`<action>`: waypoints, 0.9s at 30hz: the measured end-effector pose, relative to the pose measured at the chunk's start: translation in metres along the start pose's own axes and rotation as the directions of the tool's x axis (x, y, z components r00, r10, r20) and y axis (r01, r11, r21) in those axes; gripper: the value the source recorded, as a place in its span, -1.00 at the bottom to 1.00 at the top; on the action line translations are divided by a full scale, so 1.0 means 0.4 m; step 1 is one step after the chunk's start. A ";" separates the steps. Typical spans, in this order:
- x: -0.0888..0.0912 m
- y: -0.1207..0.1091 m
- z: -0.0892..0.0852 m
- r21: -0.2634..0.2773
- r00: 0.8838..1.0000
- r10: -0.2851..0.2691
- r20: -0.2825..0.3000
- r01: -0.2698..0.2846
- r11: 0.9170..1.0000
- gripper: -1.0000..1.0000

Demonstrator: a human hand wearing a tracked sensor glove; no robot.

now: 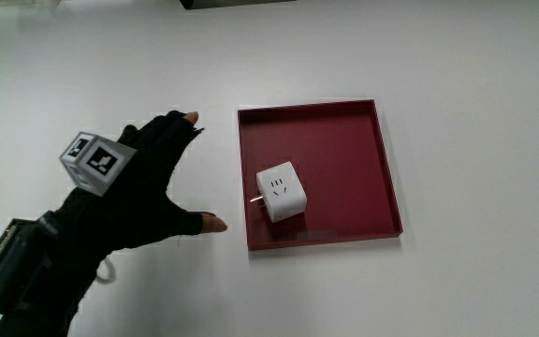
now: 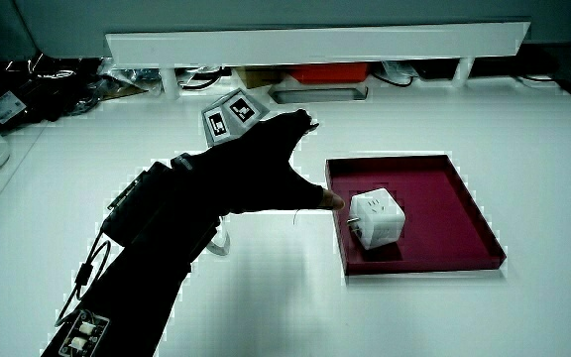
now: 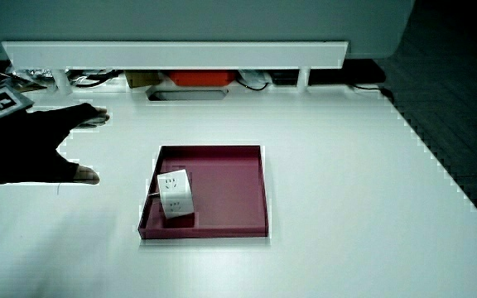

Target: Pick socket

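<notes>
Grip [image 1: 143, 183] spread and holding nothing beside the red tray [image 1: 382, 159], apart from the socket [image 1: 281, 191] inside.

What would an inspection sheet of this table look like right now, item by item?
Surface: plain white table, bare around the tray.
Job's things: white cube-shaped plastic socket lies in the shallow dark red square tray, in the part nearer the person and the hand; its metal prongs point toward the tray wall beside the hand.
Clutter: nothing seen on the table itself.
Grippers: black-gloved hand with a patterned cube on its back, over the table beside the tray, fingers spread, holding nothing, not touching the socket.
Cables: a wired device on the forearm.
Surroundings: low white partition, with cables and an orange object under it.
</notes>
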 end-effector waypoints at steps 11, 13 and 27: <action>-0.014 0.075 -0.090 -0.040 1.000 0.029 -0.010 -0.029 0.999 0.00; -0.013 0.089 -0.101 -0.041 0.999 0.014 -0.053 -0.016 0.999 0.00; -0.032 0.158 -0.194 -0.077 0.987 0.033 -0.155 -0.045 0.996 0.00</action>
